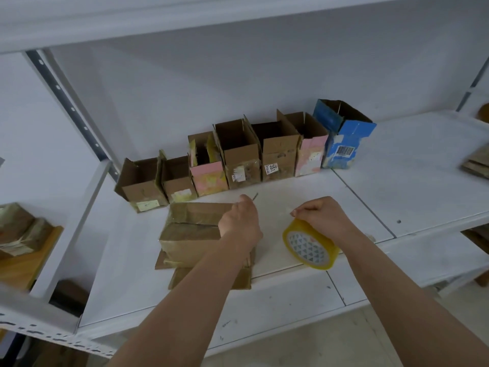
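A closed brown cardboard box (190, 231), wrapped in clear tape, sits on flattened cardboard pieces (185, 279) on the white shelf (370, 194). My left hand (239, 221) is at the box's right end, fingers curled, pinching a small thin dark object (255, 196) that sticks up past the fingertips. To the right, my right hand (322, 215) grips the top of a yellowish roll of clear tape (309, 246), which stands on edge near the shelf's front. What the thin object is cannot be made out.
A row of several small open cartons (238, 154) lines the back of the shelf, ending in a blue one (344, 133). Flat cardboard (476, 162) lies at the far right. More cardboard (18, 231) is stacked beyond the shelf post (71, 109) at left.
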Demonstrator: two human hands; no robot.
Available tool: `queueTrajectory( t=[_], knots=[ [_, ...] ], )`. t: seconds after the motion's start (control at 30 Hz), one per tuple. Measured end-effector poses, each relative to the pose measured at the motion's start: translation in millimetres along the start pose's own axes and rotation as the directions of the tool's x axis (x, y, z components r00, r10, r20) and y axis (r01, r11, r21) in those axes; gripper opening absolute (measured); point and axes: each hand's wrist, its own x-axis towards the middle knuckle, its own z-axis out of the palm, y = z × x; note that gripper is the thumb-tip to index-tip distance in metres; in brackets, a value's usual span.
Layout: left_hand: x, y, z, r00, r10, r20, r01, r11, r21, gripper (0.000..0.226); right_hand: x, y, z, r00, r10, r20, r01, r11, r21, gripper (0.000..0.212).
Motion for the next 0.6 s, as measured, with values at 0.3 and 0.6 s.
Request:
queueTrajectory(
  t=[0.3,0.6],
  knots=[
    [-4.5,-42.2,-27.7,0.994,0.091,-0.061,-0.109,0.834,-0.541,0.055,-11.7,-21.8,-1.8,0.997,-0.07,0.043,0.064,0.991,0.114,0.006],
    [-26.5,-9.3,-6.6,0.994,-0.019,-0.104,-0.076,0.557,-0.827,0.029,-16.8,-37.3,23.5,0.942,-0.334,-0.032,0.327,0.936,-0.13,0.024]
  ],
)
